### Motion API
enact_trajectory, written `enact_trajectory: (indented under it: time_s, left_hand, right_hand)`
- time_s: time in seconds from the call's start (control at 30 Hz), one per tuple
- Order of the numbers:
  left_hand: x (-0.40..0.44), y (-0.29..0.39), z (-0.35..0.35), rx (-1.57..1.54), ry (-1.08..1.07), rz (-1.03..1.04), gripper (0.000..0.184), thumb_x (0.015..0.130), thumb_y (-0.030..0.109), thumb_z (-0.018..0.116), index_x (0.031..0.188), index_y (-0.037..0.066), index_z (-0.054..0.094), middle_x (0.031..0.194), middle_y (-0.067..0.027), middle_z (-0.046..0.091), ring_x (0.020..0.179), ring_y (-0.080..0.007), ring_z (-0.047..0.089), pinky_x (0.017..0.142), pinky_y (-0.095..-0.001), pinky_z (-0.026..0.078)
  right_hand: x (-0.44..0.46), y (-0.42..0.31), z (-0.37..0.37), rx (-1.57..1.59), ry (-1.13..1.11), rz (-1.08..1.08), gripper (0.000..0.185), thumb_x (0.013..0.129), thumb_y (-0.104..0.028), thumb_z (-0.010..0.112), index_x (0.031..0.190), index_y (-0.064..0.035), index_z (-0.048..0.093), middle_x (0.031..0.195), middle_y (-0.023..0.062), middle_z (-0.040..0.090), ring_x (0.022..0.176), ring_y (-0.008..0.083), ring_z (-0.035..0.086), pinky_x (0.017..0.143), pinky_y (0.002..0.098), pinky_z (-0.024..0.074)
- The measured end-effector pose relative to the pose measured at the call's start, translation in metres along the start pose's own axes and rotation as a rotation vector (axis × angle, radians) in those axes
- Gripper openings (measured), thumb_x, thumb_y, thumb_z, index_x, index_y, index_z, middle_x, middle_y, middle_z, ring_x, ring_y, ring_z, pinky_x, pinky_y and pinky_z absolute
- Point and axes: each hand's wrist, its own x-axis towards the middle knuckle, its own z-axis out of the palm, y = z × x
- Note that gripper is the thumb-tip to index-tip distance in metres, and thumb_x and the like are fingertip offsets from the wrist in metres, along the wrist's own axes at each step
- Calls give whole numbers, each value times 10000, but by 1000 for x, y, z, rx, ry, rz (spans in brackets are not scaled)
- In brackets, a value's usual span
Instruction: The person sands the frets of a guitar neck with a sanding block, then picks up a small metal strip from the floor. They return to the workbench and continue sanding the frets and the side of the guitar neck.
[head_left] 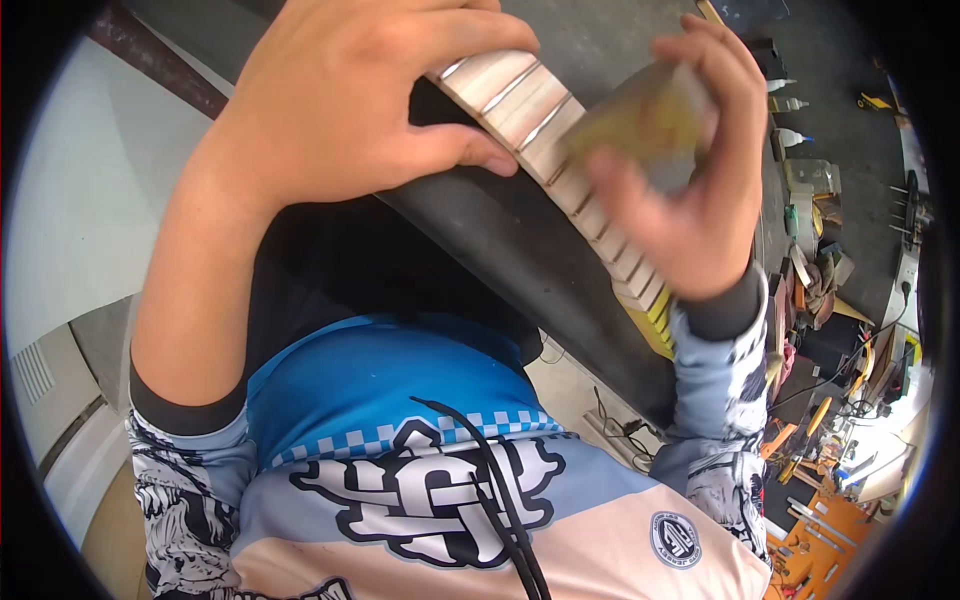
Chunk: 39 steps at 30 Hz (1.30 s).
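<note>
Pale grained wood strip (569, 187), long and narrow, slants from 12 to 3 o'clock over black smooth surface (480, 245); dark crosswise lines, silvery ones near 12 o'clock; yellow bands (660, 315) at 3 o'clock end. Left hand (350, 100), half-closed, pinches 12 o'clock end. Right hand (700, 215), part-curled, grips motion-blurred yellow-grey block (640, 125) over strip; contact unclear.

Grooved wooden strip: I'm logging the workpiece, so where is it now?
In the head view, the grooved wooden strip slants from upper centre down toward the right sleeve, its upper part held by the left hand.
</note>
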Motion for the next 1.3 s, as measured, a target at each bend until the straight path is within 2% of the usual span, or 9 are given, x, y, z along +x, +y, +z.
enact_trajectory:
  time_s: [0.03,0.13,0.3,0.4,0.5,0.77,1.1,1.2,1.3]
  left_hand:
    - [-1,0,2,-3,20,15,623,729,511,879,1202,136,724,1137,-54,678,1159,-246,610,1077,-547,359]
    - [1,0,-2,-21,-57,-51,631,718,503,891,1201,131,730,1141,-61,681,1156,-252,612,1085,-541,349]
    - [6,5,-11,0,-147,-94,631,715,493,899,1198,121,734,1136,-70,682,1153,-264,610,1096,-532,333]
    - [4,1,-6,-28,-73,-42,626,716,492,898,1193,120,735,1131,-70,682,1147,-262,609,1086,-524,335]
    - [6,3,-11,-3,-162,-100,619,715,491,899,1186,123,737,1123,-64,680,1136,-254,610,1071,-512,339]
    - [9,2,-12,-16,-165,-107,614,698,482,904,1178,137,737,1102,-46,673,1110,-243,615,1060,-485,337]
    - [3,2,-2,-6,-18,-27,574,749,509,867,1169,140,735,1116,-44,673,1145,-239,613,1076,-530,363]
    - [-1,-4,2,-79,42,7,568,768,521,854,1167,134,734,1109,-47,675,1148,-237,614,1070,-528,372]
    - [-1,0,-1,-97,70,12,566,777,527,846,1162,127,735,1103,-50,676,1143,-236,615,1062,-524,379]
  right_hand:
    - [-7,1,8,387,24,300,598,878,-222,752,1403,-62,513,1387,125,553,1217,258,601,1014,385,477]
    - [11,-17,8,188,119,311,604,851,-184,777,1372,-37,509,1342,140,508,1156,235,586,951,366,505]
    - [-21,59,2,900,240,852,503,983,-207,612,1444,-46,494,1368,115,566,1162,215,628,982,365,501]
    - [-18,44,7,1101,318,691,507,962,-155,633,1438,-44,497,1282,93,617,1105,187,636,959,351,518]
    - [24,-7,-16,1033,220,1005,638,860,-192,770,1402,-31,473,1044,34,576,902,142,580,818,281,489]
    - [-10,-18,-5,139,-106,49,639,836,-218,775,1383,-32,502,1145,74,580,1020,192,578,898,328,482]
    - [3,9,-12,59,-152,208,642,805,-250,781,1358,-32,538,1270,124,585,1168,255,575,998,386,474]
    - [6,31,-20,520,-174,425,591,896,-53,677,1451,-6,481,1337,150,560,1143,181,593,951,297,512]
    - [26,4,-17,317,-159,259,704,777,-356,818,1328,-13,548,1313,171,535,1209,282,546,1007,396,443]
